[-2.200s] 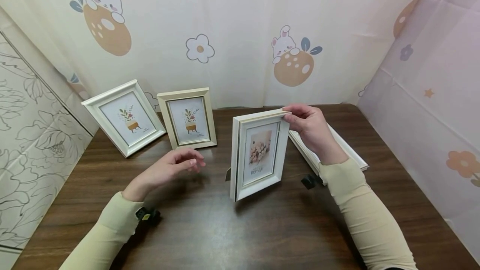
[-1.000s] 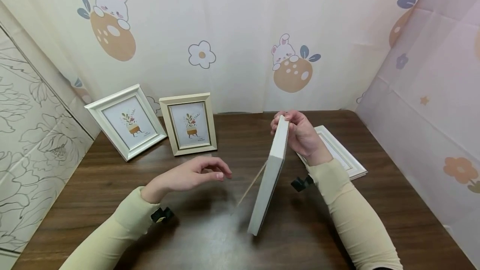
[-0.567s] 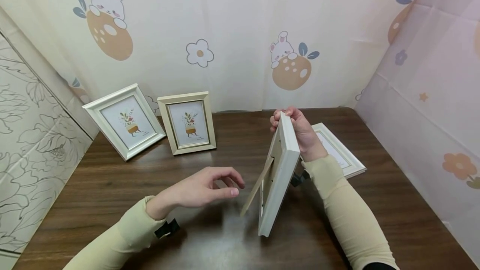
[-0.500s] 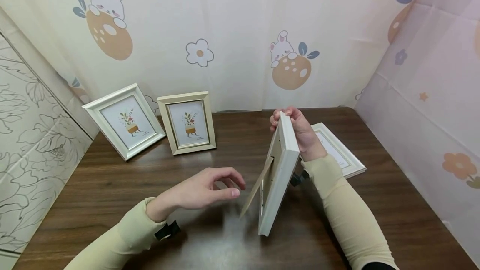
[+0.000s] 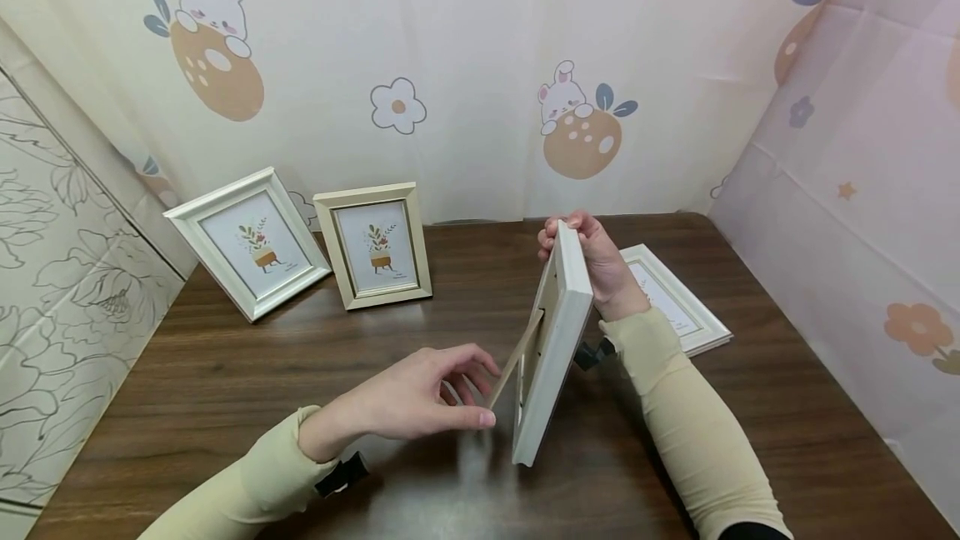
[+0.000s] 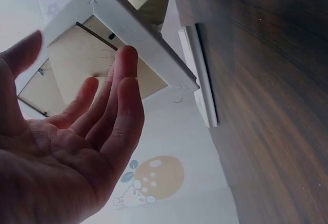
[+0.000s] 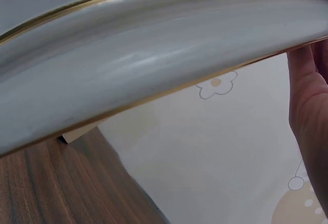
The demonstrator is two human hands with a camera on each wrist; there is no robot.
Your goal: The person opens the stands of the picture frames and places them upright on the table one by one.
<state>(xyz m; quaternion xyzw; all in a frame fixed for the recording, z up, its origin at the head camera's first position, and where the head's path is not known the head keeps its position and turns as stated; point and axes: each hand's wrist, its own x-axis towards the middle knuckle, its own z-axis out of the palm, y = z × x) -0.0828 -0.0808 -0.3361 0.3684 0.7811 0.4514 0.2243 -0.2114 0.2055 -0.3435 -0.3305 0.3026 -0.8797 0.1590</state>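
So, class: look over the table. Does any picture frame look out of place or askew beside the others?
Yes. One white frame lies flat on the table by the right wall, while two frames stand upright at the back. The frame that the right hand grips stands tilted on its lower edge, its back stand at the left hand.

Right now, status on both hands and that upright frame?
Right hand grips upright frame at top edge. Left hand open, fingertips at easel stand behind it. Flat frame lies beyond, clear.
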